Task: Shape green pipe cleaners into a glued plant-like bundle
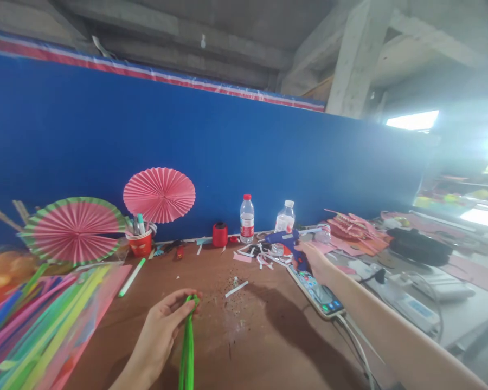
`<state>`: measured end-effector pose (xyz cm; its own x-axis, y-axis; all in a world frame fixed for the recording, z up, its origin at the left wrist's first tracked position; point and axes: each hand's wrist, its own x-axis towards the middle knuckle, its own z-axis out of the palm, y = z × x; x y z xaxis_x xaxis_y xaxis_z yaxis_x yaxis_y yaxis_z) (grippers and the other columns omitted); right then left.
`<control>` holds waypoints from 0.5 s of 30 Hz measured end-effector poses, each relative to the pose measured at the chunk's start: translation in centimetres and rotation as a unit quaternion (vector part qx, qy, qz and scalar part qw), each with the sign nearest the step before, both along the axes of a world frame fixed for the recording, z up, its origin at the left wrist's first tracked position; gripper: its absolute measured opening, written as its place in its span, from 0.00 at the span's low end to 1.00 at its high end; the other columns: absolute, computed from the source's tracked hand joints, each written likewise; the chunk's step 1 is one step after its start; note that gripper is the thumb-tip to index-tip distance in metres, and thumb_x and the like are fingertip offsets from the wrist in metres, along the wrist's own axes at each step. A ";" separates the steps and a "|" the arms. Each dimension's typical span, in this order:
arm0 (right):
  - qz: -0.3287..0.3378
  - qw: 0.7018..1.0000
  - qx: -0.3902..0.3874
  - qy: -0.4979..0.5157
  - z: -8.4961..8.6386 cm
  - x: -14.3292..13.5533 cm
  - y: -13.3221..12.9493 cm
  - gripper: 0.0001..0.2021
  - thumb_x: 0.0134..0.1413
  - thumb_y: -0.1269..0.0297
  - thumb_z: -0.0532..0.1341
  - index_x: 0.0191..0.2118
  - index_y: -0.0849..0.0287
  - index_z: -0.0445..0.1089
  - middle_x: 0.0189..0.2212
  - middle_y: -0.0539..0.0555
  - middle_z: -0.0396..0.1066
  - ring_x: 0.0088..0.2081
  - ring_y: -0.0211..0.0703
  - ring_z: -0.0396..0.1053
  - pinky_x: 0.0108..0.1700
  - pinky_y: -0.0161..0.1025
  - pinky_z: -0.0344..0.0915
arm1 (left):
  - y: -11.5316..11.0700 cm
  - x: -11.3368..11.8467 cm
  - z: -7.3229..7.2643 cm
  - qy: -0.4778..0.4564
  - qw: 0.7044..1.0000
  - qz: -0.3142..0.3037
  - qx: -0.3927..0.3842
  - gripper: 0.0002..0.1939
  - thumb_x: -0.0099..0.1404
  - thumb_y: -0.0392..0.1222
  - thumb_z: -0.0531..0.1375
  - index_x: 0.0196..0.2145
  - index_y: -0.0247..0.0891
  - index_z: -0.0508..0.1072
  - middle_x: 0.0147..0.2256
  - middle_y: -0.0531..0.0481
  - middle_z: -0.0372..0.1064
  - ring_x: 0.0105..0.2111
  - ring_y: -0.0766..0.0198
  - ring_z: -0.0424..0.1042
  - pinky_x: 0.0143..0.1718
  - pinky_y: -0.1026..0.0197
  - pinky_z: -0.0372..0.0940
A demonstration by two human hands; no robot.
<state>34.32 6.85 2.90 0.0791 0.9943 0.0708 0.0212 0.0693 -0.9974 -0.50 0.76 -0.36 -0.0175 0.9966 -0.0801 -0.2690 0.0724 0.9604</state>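
My left hand (166, 319) pinches a bundle of bright green fuzzy stems (188, 346) near its top end. The stems look like pipe cleaners and hang down past the lower edge of the view. At the right, my right hand (315, 261) is wrapped round the handle of a blue glue gun (282, 237), whose nozzle points left. Just below that hand lies a phone (317, 292) with its screen lit and a white cable (355, 346) plugged in. A white strip (236, 288) lies on the brown table (223, 346) between my hands.
Bundles of coloured stems (52, 330) lie at the left beside a green-capped marker (132, 277). Behind stand a red cup of pens (140, 244), pink paper fans (159, 195), a red cylinder (219, 235) and two bottles (246, 219). Pink paper pieces (355, 230) and a power strip (415, 309) are at the right.
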 end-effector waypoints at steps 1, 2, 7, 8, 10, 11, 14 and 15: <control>0.013 1.000 -0.003 0.010 -0.1 -0.4 0.2 0.05 0.40 0.64 0.52 0.24 0.58 0.55 0.11 0.46 0.62 0.14 0.36 0.61 0.19 0.32 0.56 | 0.0 0.0 0.0 -0.001 1.000 -0.002 0.000 0.15 0.43 0.39 0.68 0.32 0.36 0.75 0.29 0.51 0.74 0.27 0.68 0.70 0.30 0.70 0.64; 0.028 0.999 -0.004 0.017 -0.1 -0.9 0.3 0.04 0.38 0.64 0.52 0.24 0.58 0.55 0.12 0.47 0.62 0.15 0.36 0.62 0.20 0.33 0.58 | 0.0 0.0 -0.1 -0.002 1.000 -0.003 0.000 0.15 0.43 0.40 0.68 0.32 0.37 0.75 0.30 0.51 0.74 0.27 0.68 0.70 0.31 0.69 0.64; 0.089 0.996 -0.003 0.024 -0.6 -2.6 1.1 0.09 0.29 0.72 0.52 0.25 0.59 0.59 0.16 0.47 0.63 0.20 0.35 0.63 0.25 0.33 0.61 | 0.0 0.2 -0.1 0.009 1.000 -0.012 0.009 0.14 0.46 0.40 0.67 0.33 0.36 0.75 0.32 0.49 0.74 0.28 0.66 0.70 0.31 0.67 0.64; 0.096 0.995 -0.004 0.020 -0.7 -2.7 1.4 0.09 0.28 0.72 0.52 0.26 0.60 0.60 0.17 0.47 0.64 0.20 0.35 0.63 0.25 0.33 0.61 | -0.1 0.2 -0.1 0.010 1.000 -0.013 0.013 0.14 0.47 0.40 0.66 0.33 0.36 0.75 0.32 0.49 0.74 0.28 0.66 0.70 0.32 0.66 0.64; 0.107 0.994 -0.007 0.006 -1.1 -3.0 2.2 0.09 0.29 0.73 0.53 0.25 0.60 0.61 0.17 0.47 0.64 0.20 0.35 0.62 0.25 0.33 0.60 | -0.2 0.2 0.0 0.013 1.000 -0.015 0.018 0.13 0.47 0.40 0.66 0.33 0.36 0.74 0.32 0.48 0.74 0.28 0.66 0.70 0.32 0.66 0.64; 0.112 0.994 -0.008 -0.004 -1.3 -3.0 2.5 0.08 0.30 0.73 0.53 0.25 0.60 0.61 0.17 0.47 0.64 0.20 0.35 0.62 0.25 0.33 0.60 | -0.2 0.3 0.1 0.014 1.000 -0.015 0.019 0.12 0.48 0.40 0.65 0.33 0.36 0.74 0.32 0.48 0.74 0.28 0.66 0.70 0.32 0.66 0.64; 0.124 0.991 -0.013 -0.039 -2.1 -3.1 3.6 0.07 0.32 0.73 0.52 0.25 0.61 0.63 0.17 0.48 0.65 0.21 0.35 0.63 0.25 0.32 0.60 | -0.3 0.3 0.3 0.012 1.000 -0.015 0.016 0.12 0.49 0.39 0.65 0.33 0.35 0.74 0.32 0.48 0.74 0.28 0.66 0.70 0.32 0.66 0.64; 0.127 0.990 -0.017 -0.051 -2.3 -3.1 3.9 0.08 0.33 0.73 0.52 0.26 0.62 0.63 0.18 0.48 0.66 0.21 0.35 0.64 0.25 0.32 0.59 | -0.4 0.3 0.3 0.009 1.000 -0.014 0.015 0.12 0.48 0.39 0.65 0.33 0.35 0.74 0.32 0.48 0.74 0.28 0.66 0.70 0.32 0.66 0.64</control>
<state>31.22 10.74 0.62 -0.1804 0.9831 0.0326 0.1086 0.0529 -0.9927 -0.21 0.40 -0.08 0.0102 0.9987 -0.0497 -0.2490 0.0506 0.9672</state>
